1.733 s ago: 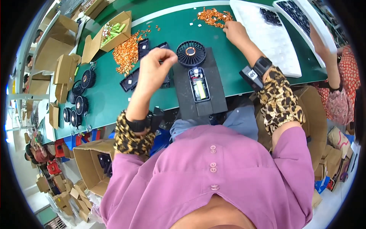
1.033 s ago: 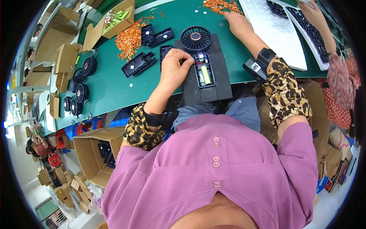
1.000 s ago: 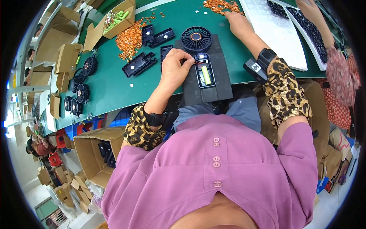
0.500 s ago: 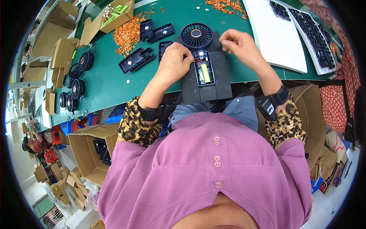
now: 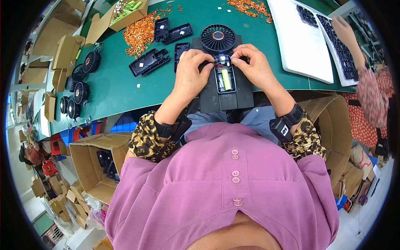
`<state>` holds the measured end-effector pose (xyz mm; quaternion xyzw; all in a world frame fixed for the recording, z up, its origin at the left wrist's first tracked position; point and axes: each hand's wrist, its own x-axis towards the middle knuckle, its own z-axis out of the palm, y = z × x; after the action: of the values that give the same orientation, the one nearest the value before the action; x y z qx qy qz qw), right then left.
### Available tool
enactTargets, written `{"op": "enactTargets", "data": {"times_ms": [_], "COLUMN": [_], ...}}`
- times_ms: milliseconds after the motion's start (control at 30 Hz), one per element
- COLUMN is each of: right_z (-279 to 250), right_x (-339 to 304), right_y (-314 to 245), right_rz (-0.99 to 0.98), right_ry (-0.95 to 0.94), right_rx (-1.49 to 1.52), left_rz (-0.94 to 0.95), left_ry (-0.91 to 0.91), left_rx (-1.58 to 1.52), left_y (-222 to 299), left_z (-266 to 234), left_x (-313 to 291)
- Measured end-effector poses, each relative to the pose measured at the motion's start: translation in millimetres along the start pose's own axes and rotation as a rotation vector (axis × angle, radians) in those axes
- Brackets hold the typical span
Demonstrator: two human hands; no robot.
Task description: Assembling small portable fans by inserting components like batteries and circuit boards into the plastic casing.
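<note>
The right hand has moved from the far heap of small orange pieces to the right rim of a dark navy plastic fan handle, while the left hand has stayed at the handle's left rim since about a second ago. Both hands have thumb and forefinger drawn together at the handle's upper end, facing each other across it; whether anything is gripped between the fingertips I cannot tell.

The handle lies open side up, its near end toward the person, on a flat black pad at the edge of the green bench. Inside it lies a light green cylindrical cell, with thin red wires above. Just beyond the handle is a round dark fan head with radial ribs and an orange ring at its centre.

Left of the pad lie dark plastic casing parts, a larger heap of orange pieces and a cardboard box containing green cells. More dark fans are grouped farther left. To the right lies a white foam sheet; beyond it, a co-worker's hand is over a white tray of black parts.
</note>
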<state>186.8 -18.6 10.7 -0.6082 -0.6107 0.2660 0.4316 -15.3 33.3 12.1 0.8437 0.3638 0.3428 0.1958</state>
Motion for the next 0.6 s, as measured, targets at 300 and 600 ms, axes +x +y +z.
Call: {"op": "enactTargets", "data": {"times_ms": [300, 600], "right_z": [-0.7, -1.1], "right_x": [0.3, 5.3], "right_y": [-1.0, 0.1], "right_rz": [-0.075, 0.06], "right_ry": [-0.011, -0.05], "right_rx": [-0.13, -0.146], "left_rz": [-0.026, -0.086], "left_ry": [0.05, 0.043], "left_rx": [-0.061, -0.051], "left_y": [-0.3, 2.4], "left_z": [4.9, 7.3], "left_x": [-2.5, -4.0]}}
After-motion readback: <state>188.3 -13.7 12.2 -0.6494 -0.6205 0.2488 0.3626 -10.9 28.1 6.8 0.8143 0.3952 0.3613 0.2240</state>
